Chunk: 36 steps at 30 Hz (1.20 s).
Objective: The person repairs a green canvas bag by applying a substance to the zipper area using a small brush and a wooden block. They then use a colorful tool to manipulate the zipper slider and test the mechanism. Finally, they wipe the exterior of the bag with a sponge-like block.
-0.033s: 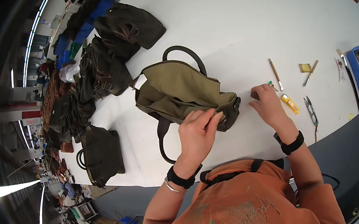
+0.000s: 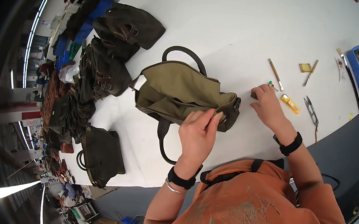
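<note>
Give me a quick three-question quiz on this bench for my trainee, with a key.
1. True or false: the left hand grips the near edge of the olive bag.
2. What does the right hand touch? A) scissors B) a small dark piece on the table C) the bag's handle
3. Fill in: the yellow lighter lies between the right hand and the ____.

Key:
1. True.
2. B, the small dark piece.
3. Scissors.
</note>
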Each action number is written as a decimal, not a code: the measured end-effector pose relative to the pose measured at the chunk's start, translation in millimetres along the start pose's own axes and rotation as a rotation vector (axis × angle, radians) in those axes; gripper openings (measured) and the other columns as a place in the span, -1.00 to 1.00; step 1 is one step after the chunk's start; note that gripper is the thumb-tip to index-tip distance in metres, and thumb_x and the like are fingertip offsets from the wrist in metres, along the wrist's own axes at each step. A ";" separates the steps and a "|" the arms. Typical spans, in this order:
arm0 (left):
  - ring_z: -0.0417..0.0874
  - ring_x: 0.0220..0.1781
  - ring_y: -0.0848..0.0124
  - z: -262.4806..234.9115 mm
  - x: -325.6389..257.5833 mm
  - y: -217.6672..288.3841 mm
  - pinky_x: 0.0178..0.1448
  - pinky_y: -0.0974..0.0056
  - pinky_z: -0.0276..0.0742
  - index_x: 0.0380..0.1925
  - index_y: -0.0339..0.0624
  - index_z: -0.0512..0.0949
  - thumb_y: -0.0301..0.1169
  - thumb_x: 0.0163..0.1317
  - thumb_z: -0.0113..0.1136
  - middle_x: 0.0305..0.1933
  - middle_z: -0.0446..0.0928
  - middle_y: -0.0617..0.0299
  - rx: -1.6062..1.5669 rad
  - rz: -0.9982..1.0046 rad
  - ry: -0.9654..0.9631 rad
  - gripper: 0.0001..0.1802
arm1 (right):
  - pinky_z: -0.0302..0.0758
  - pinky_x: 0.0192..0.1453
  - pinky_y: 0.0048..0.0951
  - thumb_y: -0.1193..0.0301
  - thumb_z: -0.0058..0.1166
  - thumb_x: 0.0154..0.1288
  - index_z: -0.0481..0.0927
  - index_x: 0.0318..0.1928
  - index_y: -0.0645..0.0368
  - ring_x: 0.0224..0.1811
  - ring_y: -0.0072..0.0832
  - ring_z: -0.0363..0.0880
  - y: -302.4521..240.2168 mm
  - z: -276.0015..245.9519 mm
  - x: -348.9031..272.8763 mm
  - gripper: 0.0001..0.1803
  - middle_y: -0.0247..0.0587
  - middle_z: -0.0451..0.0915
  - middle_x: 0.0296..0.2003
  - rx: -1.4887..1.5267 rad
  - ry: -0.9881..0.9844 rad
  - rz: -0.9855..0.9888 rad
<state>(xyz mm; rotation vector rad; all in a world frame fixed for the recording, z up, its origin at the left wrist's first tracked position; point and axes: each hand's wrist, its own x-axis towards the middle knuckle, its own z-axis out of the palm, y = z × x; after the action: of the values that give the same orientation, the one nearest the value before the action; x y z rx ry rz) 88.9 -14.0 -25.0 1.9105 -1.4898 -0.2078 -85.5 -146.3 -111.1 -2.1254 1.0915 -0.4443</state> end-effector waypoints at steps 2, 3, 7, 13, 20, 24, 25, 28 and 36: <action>0.47 -0.54 0.26 2.0 0.2 0.5 -0.43 0.26 0.38 -0.33 -0.37 0.65 -0.45 0.14 0.36 -0.58 0.51 0.12 -0.007 0.002 0.008 -0.82 | 0.36 0.22 -0.20 0.69 0.17 0.00 0.50 -0.13 0.29 0.07 -0.05 0.34 5.9 16.1 -3.8 -0.65 -0.03 0.43 -0.12 -0.140 0.094 -0.065; 0.47 -0.54 0.26 2.7 0.1 0.5 -0.43 0.26 0.38 -0.33 -0.37 0.65 -0.45 0.14 0.36 -0.58 0.51 0.13 -0.011 0.001 0.014 -0.82 | 0.37 0.20 -0.20 0.68 0.17 0.01 0.50 -0.13 0.28 0.07 -0.05 0.34 9.0 20.6 -2.6 -0.66 -0.03 0.43 -0.13 -0.143 0.117 -0.034; 0.46 -0.55 0.26 3.5 -0.9 -0.8 -0.44 0.26 0.38 -0.33 -0.35 0.65 -0.46 0.13 0.36 -0.59 0.50 0.15 -0.019 0.005 0.025 -0.83 | 0.39 0.15 -0.19 0.63 0.12 0.10 0.52 -0.11 0.28 0.05 -0.06 0.37 16.0 22.9 4.8 -0.71 -0.03 0.47 -0.16 -0.157 0.149 0.033; 0.46 -0.55 0.24 2.3 -2.5 -0.7 -0.45 0.25 0.38 -0.33 -0.33 0.64 -0.47 0.12 0.36 -0.59 0.50 0.15 -0.012 0.006 0.055 -0.84 | 0.48 -0.17 -0.40 0.52 0.00 0.34 0.52 0.01 0.29 -0.24 -0.32 0.49 -14.9 -9.7 6.9 -0.74 -0.09 0.51 -0.25 0.246 0.237 0.067; 0.49 -0.52 0.21 4.2 0.7 2.6 -0.43 0.22 0.39 -0.33 -0.33 0.64 -0.48 0.12 0.34 -0.57 0.51 0.13 -0.003 0.016 0.075 -0.85 | 0.48 -0.32 -0.48 0.52 -0.01 0.37 0.48 0.09 0.26 -0.40 -0.41 0.50 -110.4 -47.2 -23.6 -0.70 -0.13 0.52 -0.26 0.498 0.044 -0.097; 0.50 -0.49 0.19 6.7 -0.6 4.6 -0.41 0.19 0.40 -0.32 -0.33 0.64 -0.49 0.13 0.32 -0.55 0.52 0.12 0.003 0.013 0.079 -0.86 | 0.52 -0.29 -0.40 0.54 0.03 0.33 0.42 0.13 0.22 -0.34 -0.35 0.58 -107.2 -17.8 -23.8 -0.64 -0.11 0.53 -0.25 0.450 0.170 -0.205; 0.50 -0.49 0.19 6.6 0.1 5.6 -0.40 0.18 0.41 -0.31 -0.33 0.64 -0.49 0.14 0.31 -0.54 0.51 0.12 0.008 0.011 0.075 -0.86 | 0.52 -0.30 -0.41 0.55 0.05 0.32 0.42 0.12 0.22 -0.35 -0.35 0.58 -107.2 -16.2 -23.0 -0.64 -0.11 0.53 -0.25 0.471 0.171 -0.188; 0.50 -0.47 0.17 8.6 0.3 6.4 -0.38 0.17 0.41 -0.28 -0.33 0.63 -0.50 0.16 0.28 -0.53 0.51 0.11 0.012 0.007 0.068 -0.85 | 0.53 -0.33 -0.43 0.56 0.07 0.29 0.43 0.10 0.22 -0.38 -0.34 0.58 -107.4 -10.8 -21.0 -0.64 -0.11 0.53 -0.25 0.501 0.173 -0.161; 0.50 -0.41 0.14 12.8 -1.5 7.1 -0.32 0.16 0.43 -0.19 -0.36 0.61 -0.50 0.23 0.21 -0.45 0.52 0.07 0.014 0.009 0.073 -0.82 | 0.52 -0.37 -0.40 0.58 0.09 0.27 0.49 0.04 0.22 -0.40 -0.33 0.59 -108.1 -8.6 -11.3 -0.69 -0.15 0.52 -0.29 0.372 0.242 -0.256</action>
<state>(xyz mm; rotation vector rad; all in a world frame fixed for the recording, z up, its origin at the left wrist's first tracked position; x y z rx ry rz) 76.2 -18.8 -30.7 1.9020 -1.4547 -0.1223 -35.3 -97.2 -27.7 -1.9137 0.7878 -0.9683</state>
